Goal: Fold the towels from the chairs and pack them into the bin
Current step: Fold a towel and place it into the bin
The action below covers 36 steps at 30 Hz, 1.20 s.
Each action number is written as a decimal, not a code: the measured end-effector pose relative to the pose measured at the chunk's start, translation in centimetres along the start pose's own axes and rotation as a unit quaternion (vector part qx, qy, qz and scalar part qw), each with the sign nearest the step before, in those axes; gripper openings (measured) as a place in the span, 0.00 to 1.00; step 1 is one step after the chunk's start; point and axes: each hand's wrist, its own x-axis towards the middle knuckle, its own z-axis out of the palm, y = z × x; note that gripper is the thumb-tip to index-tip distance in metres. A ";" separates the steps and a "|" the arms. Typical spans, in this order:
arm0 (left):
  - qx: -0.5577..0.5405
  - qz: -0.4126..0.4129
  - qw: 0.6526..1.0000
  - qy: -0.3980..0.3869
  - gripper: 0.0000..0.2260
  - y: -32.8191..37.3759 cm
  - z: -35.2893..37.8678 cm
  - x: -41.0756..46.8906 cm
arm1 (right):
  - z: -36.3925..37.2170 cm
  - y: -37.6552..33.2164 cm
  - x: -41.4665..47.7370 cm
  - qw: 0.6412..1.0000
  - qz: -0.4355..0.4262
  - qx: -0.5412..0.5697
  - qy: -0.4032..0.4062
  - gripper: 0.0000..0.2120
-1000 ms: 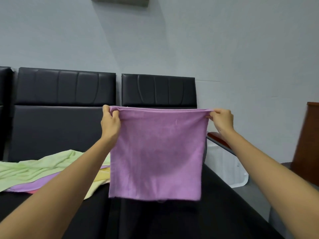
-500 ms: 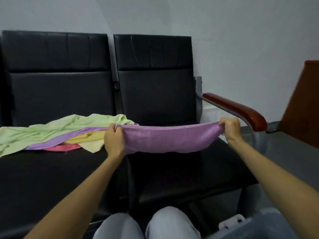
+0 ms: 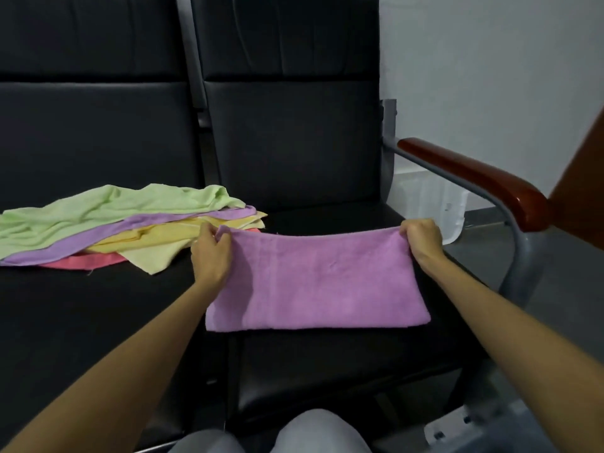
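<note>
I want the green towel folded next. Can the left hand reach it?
Probably yes: the green towel lies uncovered atop the pile beside the left hand, but that hand must first drop the purple towel it grips.

Towels, five: one pink-purple towel (image 3: pixel 313 282) folded on the right seat, plus four in a loose heap on the left seat, namely one green towel (image 3: pixel 98 210), one violet towel (image 3: pixel 98 238), one yellow towel (image 3: pixel 153 246) and one coral towel (image 3: pixel 85 261).

Black chairs, two: left chair (image 3: pixel 91 125) and right chair (image 3: pixel 294 125).

Wooden armrest (image 3: pixel 474 178), one.

Hands, two: left hand (image 3: pixel 210 253) and right hand (image 3: pixel 423 238).

Knees, two: left knee (image 3: pixel 202 444) and right knee (image 3: pixel 320 433).

White translucent thing (image 3: pixel 434 204) beyond the armrest, one.

Grey plastic piece (image 3: pixel 474 429) at lower right, one, too cropped to name.
</note>
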 end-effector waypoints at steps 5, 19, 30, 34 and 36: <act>0.143 -0.012 0.985 -0.091 0.08 -3.4 3.4 2.5 | 3.9 1.9 1.8 0.946 -0.008 -0.310 -0.096 0.11; 0.284 -0.186 0.913 -0.224 0.22 -3.8 1.2 2.2 | 11.5 0.6 -5.5 0.844 -0.320 -0.372 -0.215 0.25; -0.023 -0.260 0.936 -0.236 0.20 3.5 -1.7 1.1 | 15.3 -0.4 -11.1 0.859 -0.212 -0.280 -0.372 0.25; -0.107 -0.200 0.928 -0.297 0.17 7.9 -0.8 0.0 | 11.5 -1.8 -11.3 0.843 0.055 0.236 -0.480 0.16; -0.148 -0.174 0.919 -0.322 0.14 9.7 1.4 -1.5 | 8.3 -1.6 -9.4 0.833 0.169 0.351 -0.393 0.13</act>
